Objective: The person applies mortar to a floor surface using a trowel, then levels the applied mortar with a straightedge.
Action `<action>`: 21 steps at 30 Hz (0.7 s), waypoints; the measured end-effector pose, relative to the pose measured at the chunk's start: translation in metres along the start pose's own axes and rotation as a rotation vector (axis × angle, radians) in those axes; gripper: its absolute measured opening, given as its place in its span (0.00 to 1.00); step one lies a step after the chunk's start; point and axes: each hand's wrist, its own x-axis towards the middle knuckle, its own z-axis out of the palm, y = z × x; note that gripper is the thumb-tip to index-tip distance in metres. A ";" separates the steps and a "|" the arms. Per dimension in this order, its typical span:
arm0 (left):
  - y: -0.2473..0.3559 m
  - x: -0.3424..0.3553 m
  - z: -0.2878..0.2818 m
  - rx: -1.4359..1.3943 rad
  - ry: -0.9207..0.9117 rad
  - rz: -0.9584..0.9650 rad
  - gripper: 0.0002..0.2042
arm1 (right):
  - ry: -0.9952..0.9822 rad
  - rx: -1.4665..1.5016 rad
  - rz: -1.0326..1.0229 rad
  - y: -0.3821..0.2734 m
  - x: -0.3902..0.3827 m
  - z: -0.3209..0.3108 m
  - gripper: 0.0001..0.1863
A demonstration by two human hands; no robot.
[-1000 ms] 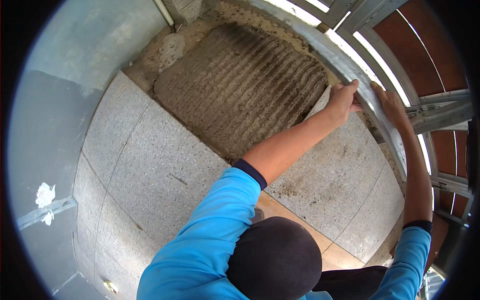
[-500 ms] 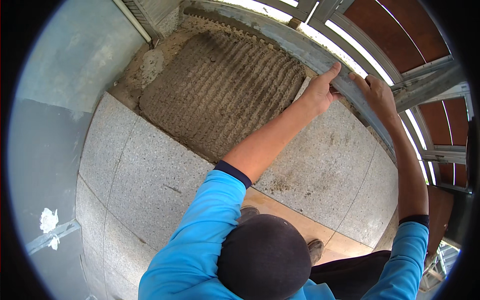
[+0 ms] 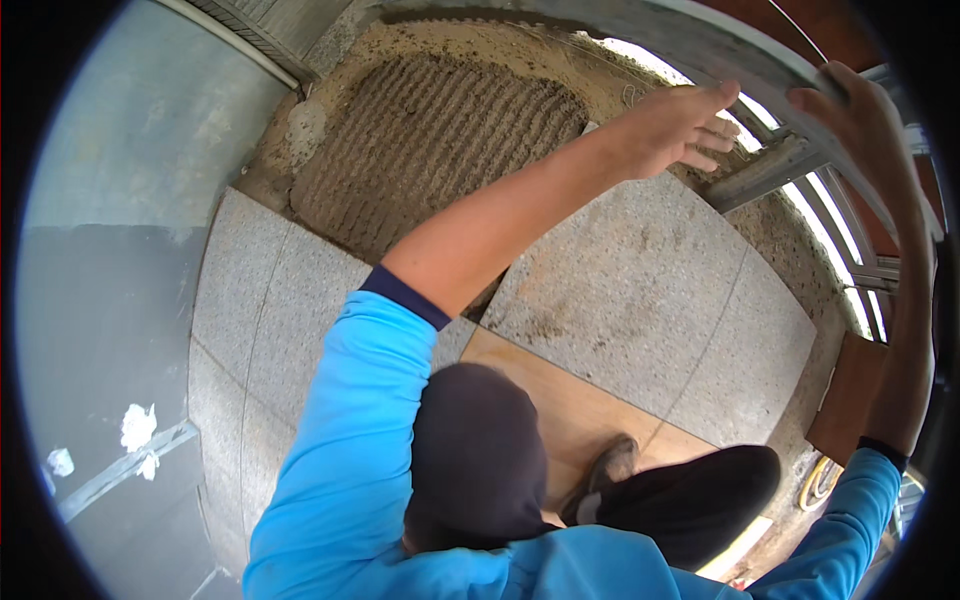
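Note:
A long grey metal straightedge [image 3: 745, 50] arcs across the top right, raised above the floor. My right hand [image 3: 868, 115] is closed round it, with thumb and fingers on opposite sides. Below its near edge, my left hand [image 3: 680, 130] has its fingers apart and its thumb close to the bar; whether the thumb touches cannot be told. Left of my left forearm lies a bed of brown mortar [image 3: 430, 140], combed into parallel ridges. Speckled grey terrazzo tile [image 3: 640, 270] lies beneath my left arm and hand.
More speckled tiles [image 3: 270, 275] run along the grey wall [image 3: 110, 300] at left. Sandy ground borders the mortar. A metal gate [image 3: 850, 225] lines the right side. Tan boards [image 3: 530, 375] lie by my shoe [image 3: 612, 462]; a coiled hose [image 3: 820, 485] sits at lower right.
The straightedge has come up and away from the mortar toward the upper right. My right hand has moved up with it; my left hand's fingers have spread. More of the ridged mortar's far side shows.

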 end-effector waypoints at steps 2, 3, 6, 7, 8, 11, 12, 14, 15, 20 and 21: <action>0.020 -0.020 0.014 0.134 0.051 -0.047 0.47 | -0.044 -0.039 0.068 0.017 0.000 -0.047 0.21; 0.028 -0.037 0.017 0.191 0.084 -0.065 0.45 | -0.106 0.017 0.152 0.024 0.001 -0.075 0.21; 0.049 -0.123 0.019 0.489 0.417 -0.256 0.35 | -0.152 -0.142 0.122 0.047 0.008 -0.162 0.21; 0.054 -0.158 0.020 0.647 0.535 -0.249 0.34 | -0.171 -0.142 0.115 0.053 0.012 -0.186 0.21; 0.059 -0.204 0.026 0.669 0.648 -0.338 0.31 | -0.157 -0.192 0.094 0.058 0.018 -0.209 0.21; 0.079 -0.359 0.070 0.911 0.934 -0.587 0.25 | -0.253 -0.296 0.058 0.073 0.036 -0.272 0.21; 0.090 -0.413 0.096 0.920 0.993 -0.630 0.25 | -0.321 -0.312 0.083 0.076 0.047 -0.291 0.22; 0.111 -0.511 0.157 1.138 0.931 -0.946 0.28 | -0.356 -0.329 0.037 0.083 0.063 -0.324 0.22; 0.124 -0.553 0.191 0.983 0.954 -1.036 0.29 | -0.383 -0.321 0.013 0.084 0.075 -0.335 0.22; 0.167 -0.673 0.330 0.705 0.869 -1.472 0.29 | -0.430 -0.366 -0.098 0.090 0.112 -0.354 0.19; 0.173 -0.682 0.347 0.626 0.868 -1.550 0.29 | -0.436 -0.373 -0.139 0.092 0.122 -0.351 0.19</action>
